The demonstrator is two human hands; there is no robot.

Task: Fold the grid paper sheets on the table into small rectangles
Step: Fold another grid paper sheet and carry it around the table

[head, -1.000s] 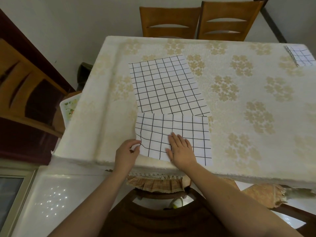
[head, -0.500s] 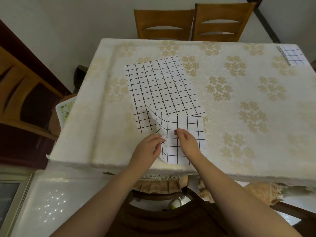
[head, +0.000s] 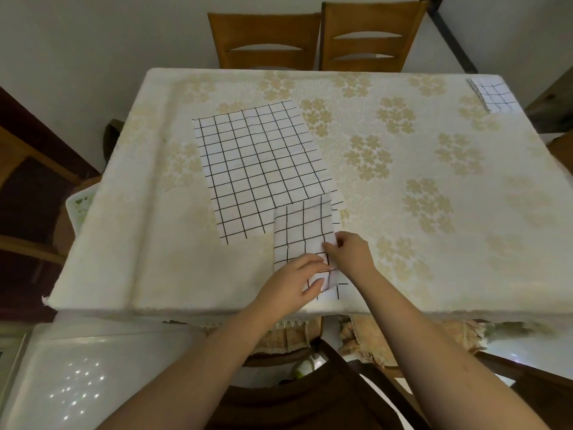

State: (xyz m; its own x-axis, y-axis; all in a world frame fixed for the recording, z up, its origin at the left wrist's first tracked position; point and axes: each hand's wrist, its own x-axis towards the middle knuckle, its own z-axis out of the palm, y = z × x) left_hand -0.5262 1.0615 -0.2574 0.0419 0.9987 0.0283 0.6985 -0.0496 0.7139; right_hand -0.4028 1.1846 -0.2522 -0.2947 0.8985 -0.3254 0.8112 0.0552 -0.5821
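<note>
A folded grid paper sheet lies near the table's front edge, doubled over into a narrow upright rectangle. My left hand pinches its lower right corner between thumb and fingers. My right hand grips the same sheet's right edge just above. Behind it a larger unfolded grid sheet lies flat, its near right corner under the folded one. A small folded grid piece rests at the far right corner of the table.
The table carries a cream cloth with pale flower prints. Two wooden chairs stand at the far side. A dark wooden chair back is under my arms, and dark wooden furniture stands on the left.
The near sheet's left half was lifted by my left hand and carried over to the right, so the sheet is now half as wide. Both hands have shifted to its right edge.
</note>
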